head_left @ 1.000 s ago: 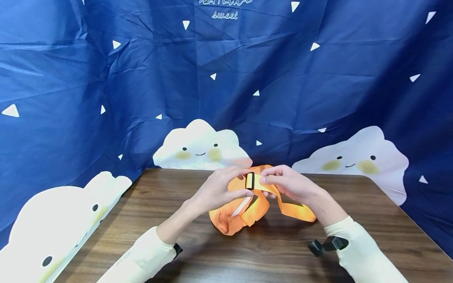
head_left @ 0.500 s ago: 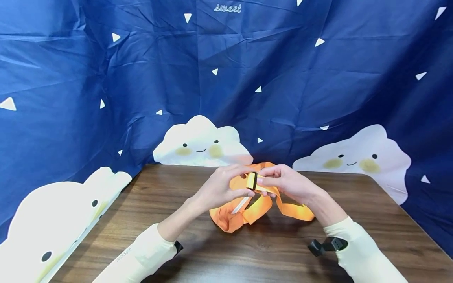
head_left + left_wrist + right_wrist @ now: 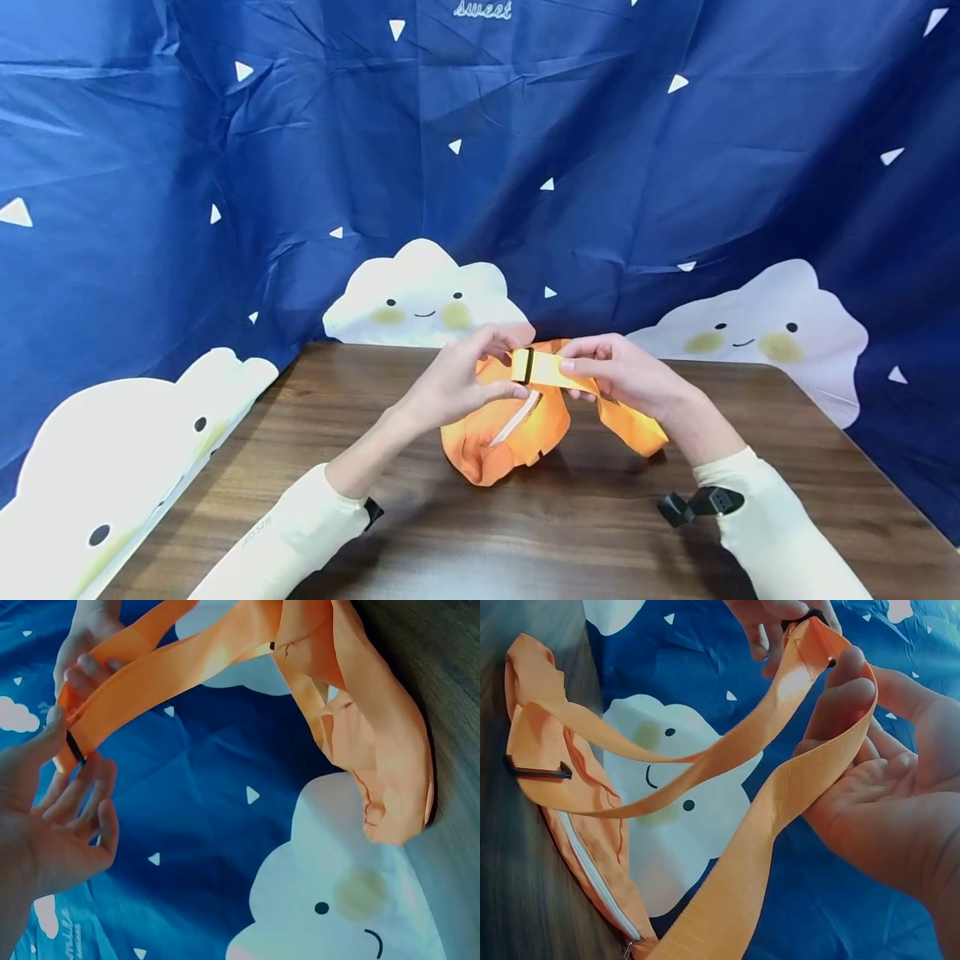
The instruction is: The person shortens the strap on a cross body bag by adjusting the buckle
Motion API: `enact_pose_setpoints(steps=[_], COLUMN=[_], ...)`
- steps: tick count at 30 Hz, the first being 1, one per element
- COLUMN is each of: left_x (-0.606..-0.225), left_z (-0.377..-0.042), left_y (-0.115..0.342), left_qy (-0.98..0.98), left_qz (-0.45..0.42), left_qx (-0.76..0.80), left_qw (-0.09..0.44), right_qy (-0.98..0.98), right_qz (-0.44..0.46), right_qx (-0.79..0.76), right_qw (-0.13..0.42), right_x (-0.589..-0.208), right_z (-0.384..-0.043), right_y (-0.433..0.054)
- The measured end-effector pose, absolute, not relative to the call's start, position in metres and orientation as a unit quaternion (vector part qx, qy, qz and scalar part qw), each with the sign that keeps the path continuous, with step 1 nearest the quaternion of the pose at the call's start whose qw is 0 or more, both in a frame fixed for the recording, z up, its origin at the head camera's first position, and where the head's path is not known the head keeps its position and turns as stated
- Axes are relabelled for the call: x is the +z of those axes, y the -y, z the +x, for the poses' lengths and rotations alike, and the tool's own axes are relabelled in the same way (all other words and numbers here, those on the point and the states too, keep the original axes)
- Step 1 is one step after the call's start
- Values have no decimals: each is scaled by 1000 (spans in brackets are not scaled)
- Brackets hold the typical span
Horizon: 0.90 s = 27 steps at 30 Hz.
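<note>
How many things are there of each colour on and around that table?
Orange: 1, the bag with its strap, held up by the left hand and the right hand.
Brown: 1, the table.
Blue: 1, the backdrop cloth.
Total: 3.

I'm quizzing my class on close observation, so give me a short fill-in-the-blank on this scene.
1. Both hands hold the strap of an ____ pouch.
2. The pouch rests on a ____ table.
3. The left hand pinches a ____ slider on the strap.
4. The pouch's zipper is ____.

Missing words: orange; wooden; black; white
</note>
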<state>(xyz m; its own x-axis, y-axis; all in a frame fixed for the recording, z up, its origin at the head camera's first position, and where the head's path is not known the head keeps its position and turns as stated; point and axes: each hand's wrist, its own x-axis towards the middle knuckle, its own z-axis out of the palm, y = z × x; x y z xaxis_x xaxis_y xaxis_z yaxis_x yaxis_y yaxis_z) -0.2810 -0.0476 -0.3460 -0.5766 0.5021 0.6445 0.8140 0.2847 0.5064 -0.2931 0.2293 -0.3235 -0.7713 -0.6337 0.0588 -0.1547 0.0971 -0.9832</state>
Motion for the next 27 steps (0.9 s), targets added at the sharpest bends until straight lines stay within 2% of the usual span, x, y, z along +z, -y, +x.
enact_pose_setpoints(steps=[8, 12, 20, 27], left_x=[-348, -347, -345, -339], left_z=[-280, -280, -279, -281], left_y=[48, 46, 48, 49], left_qy=[786, 785, 787, 788], left_qz=[-444, -459, -443, -440], left_qx=[-397, -378, -378, -378], left_qw=[166, 172, 202, 205], right_qy=[-747, -751, -728, -717], right_qz=[-258, -278, -269, -281], right_qx=[-587, -577, -602, -613], right_qw=[177, 163, 187, 175], right_x=[-328, -332, -331, -331], right_z=[-290, -290, -293, -298], right_y=[-217, -213, -222, -228])
